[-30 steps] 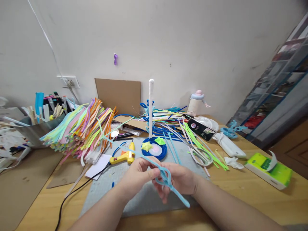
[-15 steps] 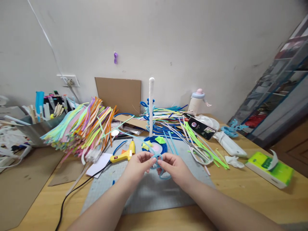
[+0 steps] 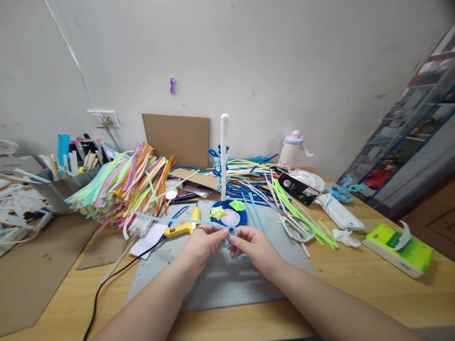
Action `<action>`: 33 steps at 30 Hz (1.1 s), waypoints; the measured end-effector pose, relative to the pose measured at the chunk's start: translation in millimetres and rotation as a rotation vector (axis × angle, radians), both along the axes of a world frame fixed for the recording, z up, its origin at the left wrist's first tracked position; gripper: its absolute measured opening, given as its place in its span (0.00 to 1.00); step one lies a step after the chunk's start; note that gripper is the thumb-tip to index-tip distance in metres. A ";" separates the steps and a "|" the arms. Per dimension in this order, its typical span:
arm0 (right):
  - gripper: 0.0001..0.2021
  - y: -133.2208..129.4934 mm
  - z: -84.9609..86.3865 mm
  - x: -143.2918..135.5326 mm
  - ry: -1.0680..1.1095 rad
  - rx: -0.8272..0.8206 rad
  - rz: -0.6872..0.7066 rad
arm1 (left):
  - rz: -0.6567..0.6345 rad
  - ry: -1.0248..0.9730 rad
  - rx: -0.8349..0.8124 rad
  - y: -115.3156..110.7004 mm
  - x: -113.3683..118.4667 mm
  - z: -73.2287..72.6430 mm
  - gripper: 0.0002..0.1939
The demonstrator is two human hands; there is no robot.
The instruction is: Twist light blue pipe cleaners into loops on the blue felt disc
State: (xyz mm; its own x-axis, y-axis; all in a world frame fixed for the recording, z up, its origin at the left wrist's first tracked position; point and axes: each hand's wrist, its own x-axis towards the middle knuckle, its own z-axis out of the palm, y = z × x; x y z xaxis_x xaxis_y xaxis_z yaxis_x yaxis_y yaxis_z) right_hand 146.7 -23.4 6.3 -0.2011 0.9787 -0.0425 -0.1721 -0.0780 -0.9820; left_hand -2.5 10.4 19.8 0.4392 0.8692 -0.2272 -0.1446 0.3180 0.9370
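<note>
Between my two hands is a light blue pipe cleaner (image 3: 170,219), bent into small loops near the fingertips, with a long free end reaching left. My left hand (image 3: 205,245) pinches it from the left, thumb against fingers. From the right, my right hand (image 3: 253,246) grips the looped part, and a loop hangs below its fingers. Just beyond the hands stands a dark blue round base (image 3: 242,220) carrying a yellow star (image 3: 217,212), a green star (image 3: 237,205) and a pale pink disc. A white fuzzy post (image 3: 223,156) rises upright behind the base, with blue curled pieces beside it.
On the left lie a yellow glue gun (image 3: 183,228) with a black cord and a big bundle of coloured pipe cleaners (image 3: 124,189). Scissors (image 3: 296,226), a phone (image 3: 298,188) and a green tissue pack (image 3: 398,248) lie right. A grey cutting mat (image 3: 213,293) is under my hands.
The pipe cleaner's long free end has swung down and further left, from pointing up past the base to lying nearly level over the glue gun. Both hands stay pinched together in about the same place.
</note>
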 end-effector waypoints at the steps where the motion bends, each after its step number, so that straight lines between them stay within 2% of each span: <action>1: 0.17 0.3 -0.9 -0.2 0.002 0.012 -0.009 | -0.003 0.015 0.001 -0.4 0.3 0.2 0.16; 5: 0.16 0.7 -1.3 -0.4 -0.029 0.029 -0.016 | -0.038 0.071 0.039 1.0 0.8 -2.2 0.16; 14: 0.16 4.4 -9.3 -1.5 -0.047 0.031 -0.012 | -0.015 0.192 0.110 6.8 -4.0 -8.3 0.14; 23: 0.15 4.2 -11.7 -5.1 -0.003 0.016 -0.027 | -0.085 0.085 0.030 6.2 -5.1 -2.1 0.14; 33: 0.17 5.9 -13.1 -7.3 0.044 -0.069 -0.062 | 0.039 0.102 -0.064 6.7 2.5 -8.4 0.16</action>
